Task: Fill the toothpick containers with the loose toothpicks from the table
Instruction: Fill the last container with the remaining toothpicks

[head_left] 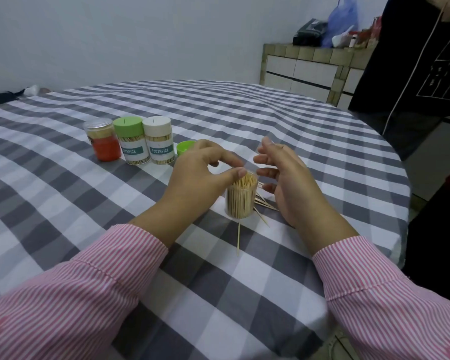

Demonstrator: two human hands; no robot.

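An open clear toothpick container (240,201), packed with upright toothpicks, stands on the checked tablecloth (89,203) in the middle. My left hand (198,175) curls over it, thumb and index finger pinching its rim at the top left. My right hand (283,178) hovers just right of the container, fingers relaxed and apart, holding nothing that I can see. Several loose toothpicks (264,202) lie fanned under my right hand, and one toothpick (238,237) lies in front of the container.
Behind my left hand are a loose green lid (184,147), a white-lidded toothpick container (159,141), a green-lidded one (131,141) and a clear jar with red contents (102,140). A person in dark clothes (413,74) stands at the table's right edge.
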